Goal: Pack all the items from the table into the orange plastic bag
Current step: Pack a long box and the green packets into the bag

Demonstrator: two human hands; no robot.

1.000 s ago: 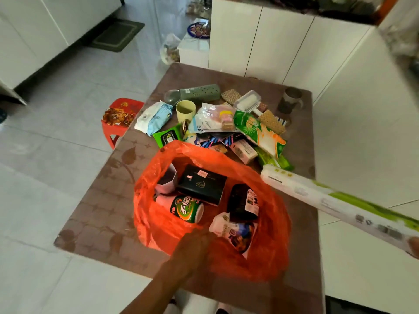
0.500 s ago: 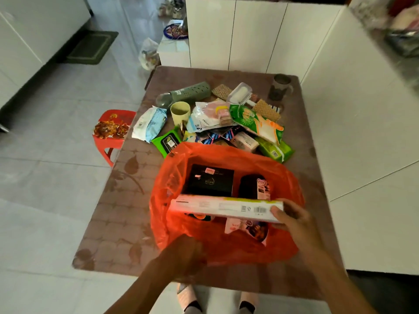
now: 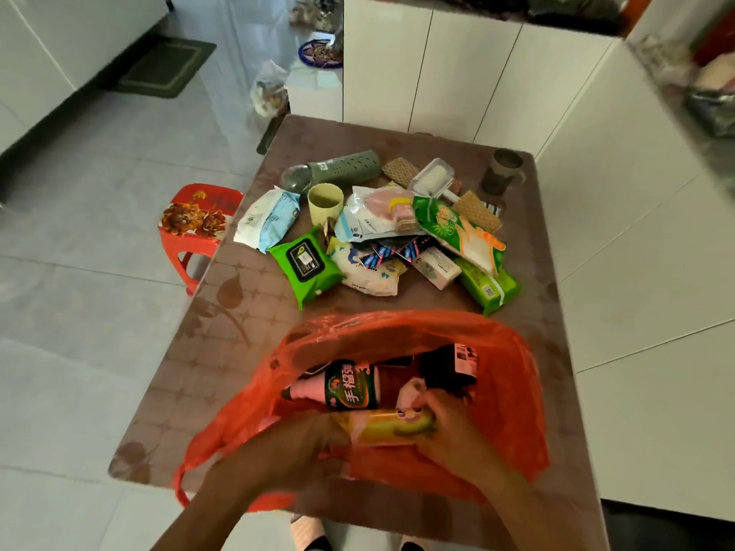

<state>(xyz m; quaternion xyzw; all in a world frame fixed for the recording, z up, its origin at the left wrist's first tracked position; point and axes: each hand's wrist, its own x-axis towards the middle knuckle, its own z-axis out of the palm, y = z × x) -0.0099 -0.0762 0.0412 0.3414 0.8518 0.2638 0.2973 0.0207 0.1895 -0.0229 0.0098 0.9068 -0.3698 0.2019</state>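
A: Where's the bag?
B: The orange bag (image 3: 513, 395) sits open on the tabletop (image 3: 222, 344), near edge.
A: The hands?
B: Left hand (image 3: 294, 451) grips the near rim; right hand (image 3: 449, 419), inside, closes around a long box (image 3: 385, 427). The pile (image 3: 382, 232) lies beyond.

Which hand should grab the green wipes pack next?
Probably the left hand: the green wipes pack lies on the pile's left side, while the right hand is inside the orange bag.
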